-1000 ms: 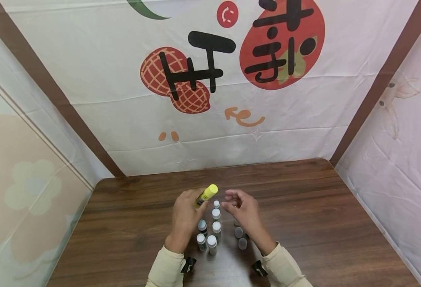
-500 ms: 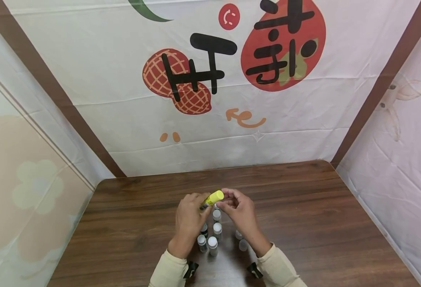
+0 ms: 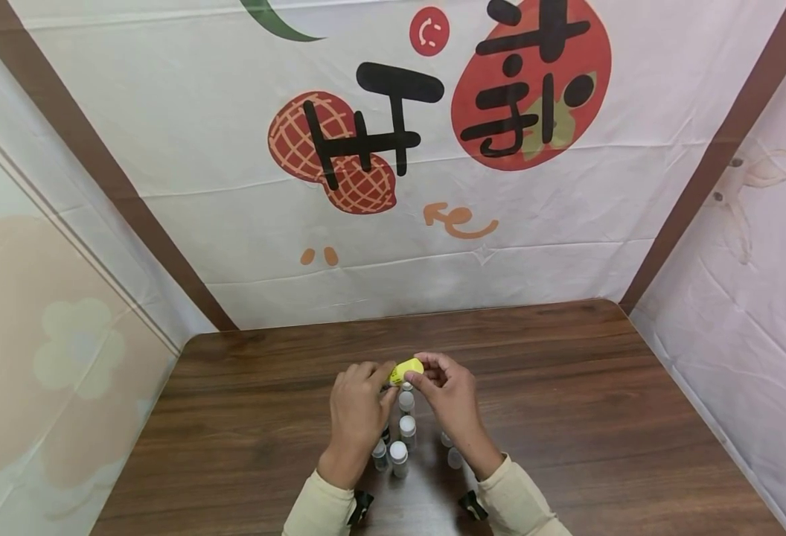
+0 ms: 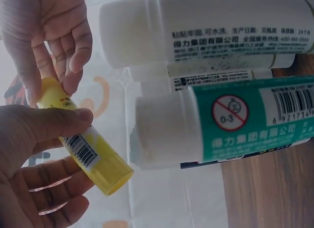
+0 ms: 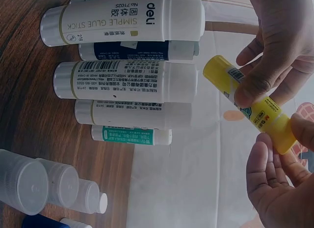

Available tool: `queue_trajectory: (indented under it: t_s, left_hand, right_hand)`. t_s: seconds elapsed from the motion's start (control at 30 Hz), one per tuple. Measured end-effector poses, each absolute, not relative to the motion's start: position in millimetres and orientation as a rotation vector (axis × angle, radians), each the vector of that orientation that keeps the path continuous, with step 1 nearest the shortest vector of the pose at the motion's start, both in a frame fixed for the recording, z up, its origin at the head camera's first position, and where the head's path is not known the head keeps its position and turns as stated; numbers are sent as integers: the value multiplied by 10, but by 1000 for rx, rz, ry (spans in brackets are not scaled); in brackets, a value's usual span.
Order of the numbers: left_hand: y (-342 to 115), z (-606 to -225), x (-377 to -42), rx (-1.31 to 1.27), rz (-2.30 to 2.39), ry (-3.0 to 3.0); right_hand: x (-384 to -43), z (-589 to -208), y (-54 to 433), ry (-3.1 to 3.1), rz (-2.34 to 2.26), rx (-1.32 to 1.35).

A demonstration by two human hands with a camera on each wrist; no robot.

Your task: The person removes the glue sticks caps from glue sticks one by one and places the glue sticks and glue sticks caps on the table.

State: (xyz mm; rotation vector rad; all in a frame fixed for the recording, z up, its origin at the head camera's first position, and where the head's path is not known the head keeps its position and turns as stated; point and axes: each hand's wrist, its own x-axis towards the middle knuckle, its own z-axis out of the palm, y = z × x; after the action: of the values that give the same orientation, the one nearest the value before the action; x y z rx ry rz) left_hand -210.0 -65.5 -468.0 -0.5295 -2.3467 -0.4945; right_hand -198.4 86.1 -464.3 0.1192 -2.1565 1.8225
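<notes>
A yellow glue stick [image 3: 406, 370] is held in the air between both hands, tilted. My left hand [image 3: 356, 402] grips its body, the thumb lying across the printed label in the left wrist view. At the other end, the fingertips of my right hand [image 3: 456, 394] pinch the yellow cap end [image 5: 280, 134]. Below the hands, several glue sticks stand upright on the table, among them a white one [image 5: 127, 22], a green-labelled one [image 4: 250, 120] and a dark blue one [image 5: 137, 50].
Several translucent caps [image 5: 24, 184] stand in a row to the right of the glue sticks. Beside them is a blue object [image 5: 44, 221], mostly cut off. The brown wood table [image 3: 567, 387] ends at a printed white cloth wall [image 3: 534, 275].
My right hand has moved left to the glue stick and now pinches its cap end. My left hand has brought the stick right and slightly down, and tilted it flatter.
</notes>
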Motion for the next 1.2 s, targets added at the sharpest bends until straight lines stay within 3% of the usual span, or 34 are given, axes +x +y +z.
queue_trajectory:
  t_s: [0.37,0.97,1.2]
  left_hand:
    - [-648,-4675,-2128,-550,-507,-2348]
    - [-728,-4614,-2227,-688,-668,-2417]
    - [-812,-4617,-2309,-686,-785,-2425]
  right_hand:
    - [-1983,-4660,880,-2156,1638,204]
    - [-2023,-4743,1034,-2083,1301,659]
    - [-2038,-4679,1108,-2061,1262,655]
